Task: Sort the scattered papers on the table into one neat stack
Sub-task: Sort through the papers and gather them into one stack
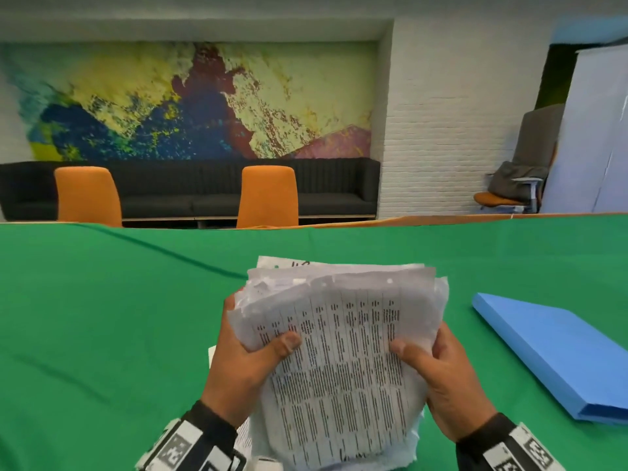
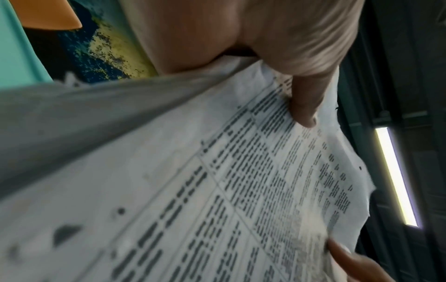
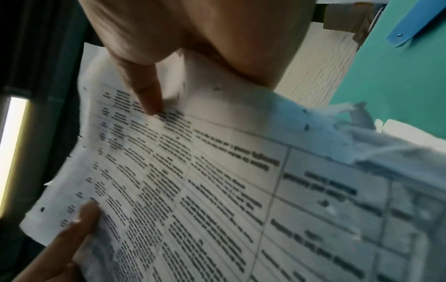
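A thick stack of papers (image 1: 343, 355) with a printed table on the top sheet is held upright above the green table (image 1: 102, 317). My left hand (image 1: 248, 355) grips its left edge, thumb on the top sheet. My right hand (image 1: 438, 365) grips the right edge in the same way. The sheet edges are ragged and uneven at the top and sides. In the left wrist view the stack (image 2: 241, 190) fills the frame under my left hand (image 2: 284, 80). The right wrist view shows the stack (image 3: 217, 181) under my right hand (image 3: 169, 63). A few white paper corners (image 1: 212, 355) show below the stack.
A blue folder (image 1: 557, 351) lies closed on the table at the right. Two orange chairs (image 1: 268, 195) stand at the table's far edge, with a dark sofa (image 1: 190, 188) behind them. A grey office chair (image 1: 523, 175) is at the back right.
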Tool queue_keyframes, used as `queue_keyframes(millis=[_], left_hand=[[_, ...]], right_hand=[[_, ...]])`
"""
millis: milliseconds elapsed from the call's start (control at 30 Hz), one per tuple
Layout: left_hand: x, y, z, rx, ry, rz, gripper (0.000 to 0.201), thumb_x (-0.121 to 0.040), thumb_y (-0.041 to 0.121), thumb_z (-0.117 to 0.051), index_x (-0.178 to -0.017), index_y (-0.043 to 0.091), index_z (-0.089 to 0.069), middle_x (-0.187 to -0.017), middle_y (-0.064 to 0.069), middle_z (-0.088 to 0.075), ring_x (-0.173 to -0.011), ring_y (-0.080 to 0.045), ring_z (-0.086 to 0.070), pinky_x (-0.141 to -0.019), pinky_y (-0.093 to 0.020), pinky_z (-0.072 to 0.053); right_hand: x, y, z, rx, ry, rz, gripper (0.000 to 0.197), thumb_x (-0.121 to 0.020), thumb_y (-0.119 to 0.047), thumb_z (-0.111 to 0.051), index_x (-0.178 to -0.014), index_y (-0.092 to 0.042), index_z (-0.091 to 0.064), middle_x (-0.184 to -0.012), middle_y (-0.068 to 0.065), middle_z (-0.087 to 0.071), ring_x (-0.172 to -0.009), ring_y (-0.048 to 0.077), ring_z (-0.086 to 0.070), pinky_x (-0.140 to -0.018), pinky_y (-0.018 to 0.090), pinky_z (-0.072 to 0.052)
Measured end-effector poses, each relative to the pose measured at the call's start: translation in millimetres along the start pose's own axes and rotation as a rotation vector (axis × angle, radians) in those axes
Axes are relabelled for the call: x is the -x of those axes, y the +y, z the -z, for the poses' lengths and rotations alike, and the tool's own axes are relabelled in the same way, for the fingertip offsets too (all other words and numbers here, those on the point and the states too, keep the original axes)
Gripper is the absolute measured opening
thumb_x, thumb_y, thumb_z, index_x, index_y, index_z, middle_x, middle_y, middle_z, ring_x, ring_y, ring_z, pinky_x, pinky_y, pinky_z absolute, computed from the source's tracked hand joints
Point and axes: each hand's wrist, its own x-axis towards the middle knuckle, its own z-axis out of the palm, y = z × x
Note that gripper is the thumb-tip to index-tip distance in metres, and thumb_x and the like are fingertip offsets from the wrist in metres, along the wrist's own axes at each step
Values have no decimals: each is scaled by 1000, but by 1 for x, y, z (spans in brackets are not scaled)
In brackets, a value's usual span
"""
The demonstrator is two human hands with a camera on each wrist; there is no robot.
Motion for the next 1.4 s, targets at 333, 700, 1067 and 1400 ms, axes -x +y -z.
queue_keyframes(millis=[333, 700, 1067, 1400], left_hand=[[2, -1, 2, -147, 43, 38, 110, -44, 69, -88, -139, 44, -38, -130, 10, -64, -122, -12, -63, -102, -42, -54], [4, 16, -30, -357, 281, -188, 58, -90, 25, -72, -130, 36, -33, -118, 32, -58, -105, 2, -65, -93, -32, -52], [-5, -2, 15, 19, -55, 218, 92, -36, 58, -97, -115, 20, -71, -111, -16, -75, -105, -36, -71, -96, -58, -54], [-26, 4, 11, 76, -95, 200, 88, -47, 51, -97, -119, 12, -66, -114, -17, -74, -107, -38, -70, -97, -61, -51]], right_hand=[[3, 14, 1, 117, -45, -12, 37, -80, -15, -66, -116, -11, -62, -106, 4, -78, -96, 24, -75, -75, 31, -62], [7, -9, -42, 364, 114, 384, 32, -94, -19, -59, -123, -34, -56, -109, -26, -67, -99, -6, -64, -80, 10, -53], [-12, -5, -4, 46, -153, -46, 78, -53, -36, -89, -122, -14, -62, -113, 17, -75, -106, 37, -71, -85, 48, -62], [-31, -22, -3, -81, -204, -36, 58, -71, -18, -82, -126, -11, -63, -118, 19, -74, -106, 36, -72, -84, 48, -61]])
